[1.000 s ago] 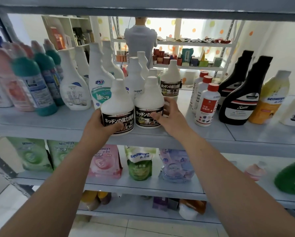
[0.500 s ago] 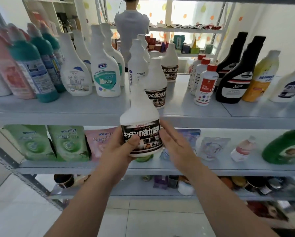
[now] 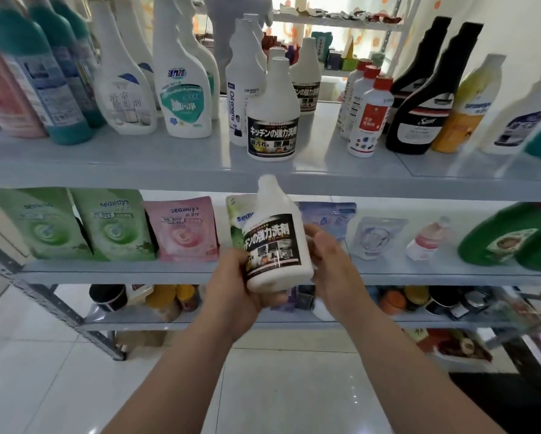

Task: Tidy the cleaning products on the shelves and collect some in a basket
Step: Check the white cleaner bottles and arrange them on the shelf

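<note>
Between both palms, gripped the bottle (image 3: 277, 245): left hand (image 3: 234, 286) curled under its base, right hand (image 3: 332, 261) curled round its right side; held just below the shelf (image 3: 106, 175) edge, neck tilted left.

White, black, grey and pastel
On the white plastic bottle with a black label (image 3: 275, 245), white lettering; a pale grey metal shelf (image 3: 106, 164); green soft pouches (image 3: 115, 227) with pale swirls; a pink soft pouch (image 3: 181, 230), same swirl; black curved plastic bottles (image 3: 419, 120) with white labels.
</note>
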Action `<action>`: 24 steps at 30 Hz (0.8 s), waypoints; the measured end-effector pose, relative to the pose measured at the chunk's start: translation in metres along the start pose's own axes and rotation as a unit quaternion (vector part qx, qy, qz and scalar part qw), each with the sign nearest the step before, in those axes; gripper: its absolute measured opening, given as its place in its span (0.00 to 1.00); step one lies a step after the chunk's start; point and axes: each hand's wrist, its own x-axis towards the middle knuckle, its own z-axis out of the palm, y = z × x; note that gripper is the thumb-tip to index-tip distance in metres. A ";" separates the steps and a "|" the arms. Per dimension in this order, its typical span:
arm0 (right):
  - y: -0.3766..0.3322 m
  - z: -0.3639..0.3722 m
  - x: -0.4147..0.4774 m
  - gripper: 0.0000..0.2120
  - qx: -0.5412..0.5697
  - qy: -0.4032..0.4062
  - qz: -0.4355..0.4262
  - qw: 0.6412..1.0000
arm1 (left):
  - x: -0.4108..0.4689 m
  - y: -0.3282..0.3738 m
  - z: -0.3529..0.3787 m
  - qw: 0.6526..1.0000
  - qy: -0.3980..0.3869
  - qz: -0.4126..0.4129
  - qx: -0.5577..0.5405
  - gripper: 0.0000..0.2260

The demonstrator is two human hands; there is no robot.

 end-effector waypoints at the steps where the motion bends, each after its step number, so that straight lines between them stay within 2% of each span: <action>1: 0.000 0.001 0.000 0.30 0.012 -0.014 0.036 0.999 | -0.003 -0.004 0.005 1.000 0.000 -0.026 -0.010 0.15; 3: 0.003 -0.001 0.001 0.31 0.044 -0.030 0.109 0.993 | -0.007 -0.012 0.014 0.998 -0.004 -0.064 0.010 0.17; 5: 0.007 -0.008 0.003 0.30 0.079 -0.025 0.152 0.985 | -0.005 -0.019 0.020 0.992 -0.032 -0.089 0.077 0.20; 7: 0.011 -0.017 0.004 0.24 0.103 -0.014 0.154 0.983 | -0.001 -0.022 0.022 0.982 -0.044 -0.097 0.158 0.23; 9: 0.011 -0.028 0.006 0.18 0.114 -0.022 0.126 0.985 | 0.005 -0.026 0.023 0.973 -0.037 -0.090 0.208 0.22; 10: 0.011 -0.036 0.008 0.23 0.104 -0.022 0.101 0.989 | 0.007 -0.029 0.024 0.972 -0.046 -0.082 0.215 0.20; 12: 0.006 -0.049 0.009 0.33 0.063 -0.042 0.065 0.995 | 0.012 -0.037 0.027 0.969 -0.073 -0.049 0.230 0.22; 14: 0.002 -0.063 0.010 0.35 0.013 -0.087 0.019 0.996 | 0.018 -0.043 0.029 0.949 -0.099 0.007 0.298 0.27; 17: -0.005 -0.079 0.013 0.41 -0.055 -0.145 -0.036 0.987 | 0.028 -0.046 0.036 0.917 -0.063 0.092 0.382 0.37; 19: -0.008 -0.089 0.018 0.43 -0.079 -0.167 -0.058 0.981 | 0.032 -0.048 0.043 0.899 -0.044 0.139 0.412 0.41; 22: -0.012 -0.105 0.026 0.45 -0.108 -0.179 -0.084 0.974 | 0.041 -0.055 0.056 0.870 -0.024 0.203 0.448 0.42; 24: -0.016 -0.117 0.036 0.44 -0.118 -0.186 -0.088 0.971 | 0.046 -0.058 0.063 0.862 -0.017 0.229 0.452 0.41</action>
